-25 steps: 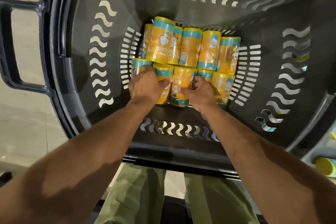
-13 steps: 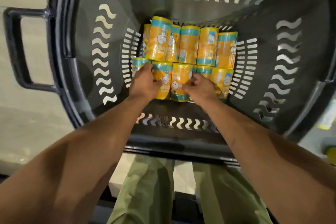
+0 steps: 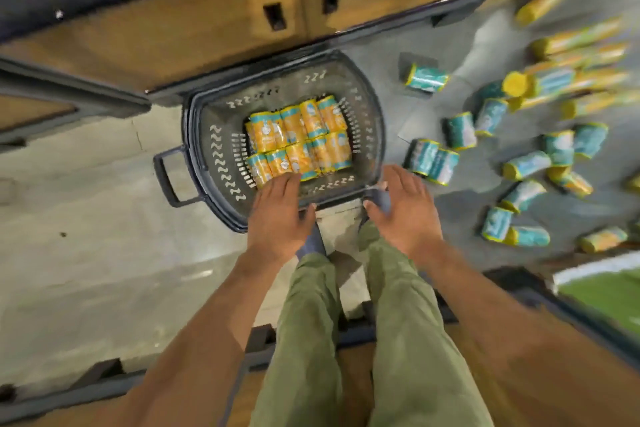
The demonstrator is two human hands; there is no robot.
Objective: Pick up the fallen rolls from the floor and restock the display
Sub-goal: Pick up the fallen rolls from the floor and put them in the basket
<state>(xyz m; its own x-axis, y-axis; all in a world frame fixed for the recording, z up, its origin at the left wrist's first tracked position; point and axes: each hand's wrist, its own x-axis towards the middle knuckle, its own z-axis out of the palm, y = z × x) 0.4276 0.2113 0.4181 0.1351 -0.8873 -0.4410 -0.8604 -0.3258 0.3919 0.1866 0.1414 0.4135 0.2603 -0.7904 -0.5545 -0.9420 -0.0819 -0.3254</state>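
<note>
A dark plastic basket stands on the floor in front of my feet. Several yellow-and-teal rolls lie packed in two rows on its bottom. My left hand hovers above the basket's near rim, fingers spread, holding nothing. My right hand is open beside the basket's near right corner, also holding nothing. Several fallen rolls, teal and yellow, lie scattered on the grey floor to the right of the basket.
A wooden display base with dark trim runs along the far side behind the basket. The basket's handle sticks out to the left. My legs in green trousers stand just behind the basket. A green-topped fixture is at the right.
My view has pulled up and away from the basket. Both hands have let go of the rolls and lifted out of the basket, open. The scattered rolls at right are now in view.
</note>
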